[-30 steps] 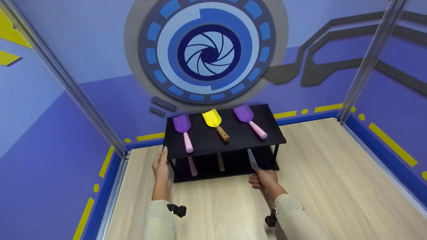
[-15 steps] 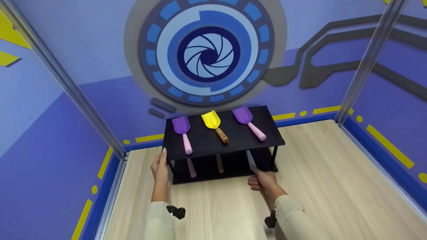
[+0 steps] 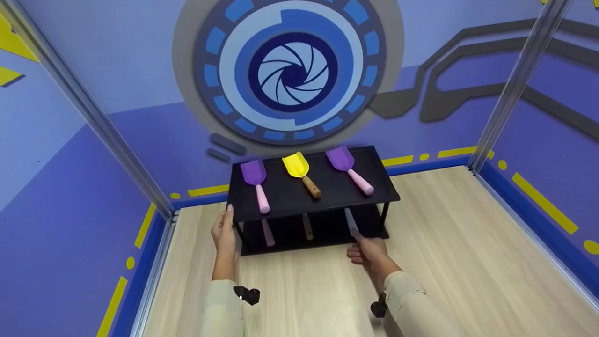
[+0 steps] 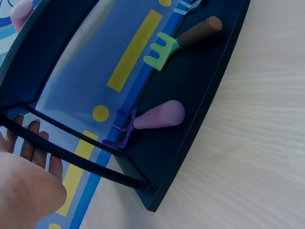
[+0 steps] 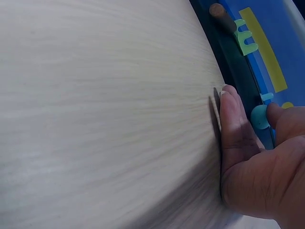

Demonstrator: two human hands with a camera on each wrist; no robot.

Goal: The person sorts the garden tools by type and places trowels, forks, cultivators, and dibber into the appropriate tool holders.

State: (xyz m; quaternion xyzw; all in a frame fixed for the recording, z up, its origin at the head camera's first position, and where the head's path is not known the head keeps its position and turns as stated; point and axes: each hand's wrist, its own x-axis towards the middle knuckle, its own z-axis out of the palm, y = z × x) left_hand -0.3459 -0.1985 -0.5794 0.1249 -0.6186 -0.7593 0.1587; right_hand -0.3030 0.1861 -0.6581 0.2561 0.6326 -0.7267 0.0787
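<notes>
A black two-tier rack (image 3: 323, 208) stands on the table. My left hand (image 3: 224, 234) touches its left end, thumb at the top shelf's edge; in the left wrist view its fingers (image 4: 40, 152) lie fairly straight behind the side bars. At the lower shelf's right, my right hand (image 3: 374, 252) pinches the light blue handle of a hand rake (image 3: 351, 222). In the right wrist view the thumb is by the handle's round end (image 5: 259, 117). Beside it lie a green rake with brown handle (image 4: 200, 32) and a purple rake with pink handle (image 4: 159, 117).
On the top shelf lie a purple scoop with pink handle (image 3: 255, 174), a yellow scoop with brown handle (image 3: 296, 165) and another purple scoop (image 3: 340, 159). Behind the rack rises a blue patterned wall (image 3: 154, 150). Pale wood tabletop (image 3: 299, 290) extends in front.
The view shifts slightly up and down. Both hands keep their places at the rack and the rake handle; the rack and tools have not visibly moved.
</notes>
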